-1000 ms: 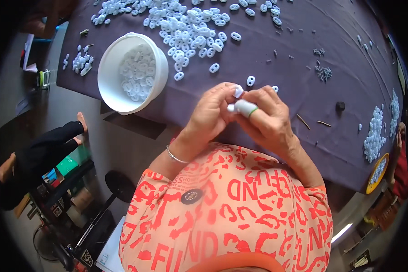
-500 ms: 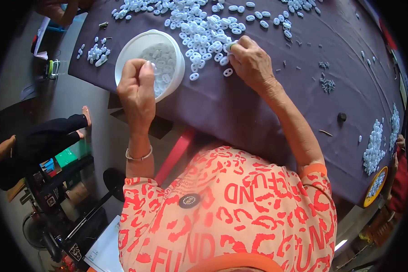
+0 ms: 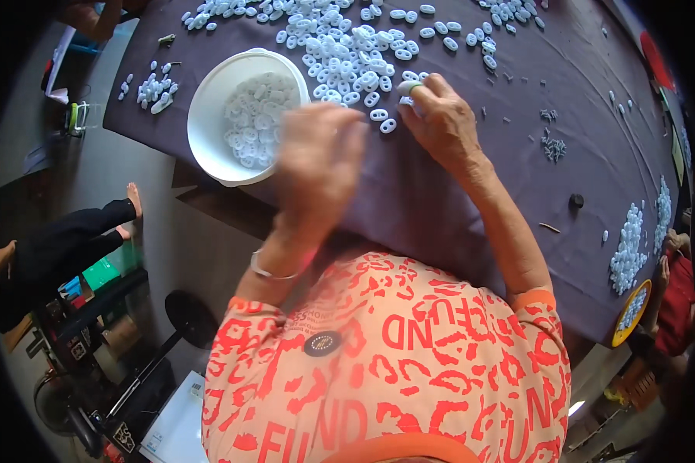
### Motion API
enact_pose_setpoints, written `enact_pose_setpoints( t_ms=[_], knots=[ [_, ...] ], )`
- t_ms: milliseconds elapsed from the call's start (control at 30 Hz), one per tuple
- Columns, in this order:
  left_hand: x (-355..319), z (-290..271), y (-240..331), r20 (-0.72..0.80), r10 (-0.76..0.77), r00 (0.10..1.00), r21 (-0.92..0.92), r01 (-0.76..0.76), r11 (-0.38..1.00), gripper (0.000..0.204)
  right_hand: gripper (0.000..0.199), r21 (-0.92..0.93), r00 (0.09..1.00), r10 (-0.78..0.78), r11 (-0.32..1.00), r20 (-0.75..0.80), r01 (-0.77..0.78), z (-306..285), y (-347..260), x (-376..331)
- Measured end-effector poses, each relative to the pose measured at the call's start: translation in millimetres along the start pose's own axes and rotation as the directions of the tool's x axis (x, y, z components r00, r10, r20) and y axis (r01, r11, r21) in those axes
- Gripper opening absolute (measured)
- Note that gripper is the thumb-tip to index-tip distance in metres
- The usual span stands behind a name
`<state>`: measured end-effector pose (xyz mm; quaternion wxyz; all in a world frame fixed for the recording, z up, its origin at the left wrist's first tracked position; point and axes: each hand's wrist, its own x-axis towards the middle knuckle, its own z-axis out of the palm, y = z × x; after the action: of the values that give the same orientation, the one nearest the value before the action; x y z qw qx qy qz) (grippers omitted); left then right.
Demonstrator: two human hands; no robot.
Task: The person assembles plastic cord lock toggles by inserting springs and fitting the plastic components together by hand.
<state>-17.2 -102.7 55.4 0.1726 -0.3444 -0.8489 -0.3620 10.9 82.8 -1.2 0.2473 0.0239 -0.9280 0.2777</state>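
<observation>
A dark purple table (image 3: pixel 517 177) carries a big heap of small white oval plastic pieces (image 3: pixel 340 46). A round white bowl (image 3: pixel 208 100) at the table's near edge holds several of the same pieces. My left hand (image 3: pixel 320 158) is blurred with motion, just right of the bowl above the table edge; what it holds cannot be made out. My right hand (image 3: pixel 440 123) rests on the cloth at the heap's near rim, with its fingertips pinched on one white piece (image 3: pixel 407 87). A green band shows on one fingertip.
Smaller piles of white pieces lie at the far left (image 3: pixel 150 89) and along the right edge (image 3: pixel 629 247). A yellow dish (image 3: pixel 632 312) sits by another person in red. A second person's leg and foot (image 3: pixel 77 239) show on the floor, left.
My left hand has swung from over the bowl to the right, toward the heap, and is now blurred. My right hand stays at the heap's edge, picking at pieces.
</observation>
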Motion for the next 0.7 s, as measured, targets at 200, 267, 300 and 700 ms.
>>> enact_pose_setpoints(
  t_ms=[200, 267, 300, 700],
  knots=[
    [10, 66, -15, 0.008, -0.104, 0.995, 0.031, 0.103, 0.994, 0.017, 0.010, -0.209, 0.997, 0.012, 0.978, 0.077, 0.005, 4, 1, -12],
    [18, 75, -23, -0.019, -0.132, 0.991, 0.055, 0.133, 0.990, 0.015, 0.009, -0.211, 0.998, 0.029, 0.977, 0.057, -0.017, 3, 6, -16],
    [19, 79, -27, 0.021, -0.153, 0.988, 0.079, 0.151, 0.985, 0.015, 0.008, -0.215, 0.998, 0.047, 0.976, 0.038, -0.037, 3, 8, -17],
    [5, 52, 4, 0.476, -0.516, 0.712, -0.650, 0.680, 0.339, 0.014, 0.012, 0.595, 0.896, 0.419, 0.687, 0.145, -0.417, -39, -9, -26]
  ],
)
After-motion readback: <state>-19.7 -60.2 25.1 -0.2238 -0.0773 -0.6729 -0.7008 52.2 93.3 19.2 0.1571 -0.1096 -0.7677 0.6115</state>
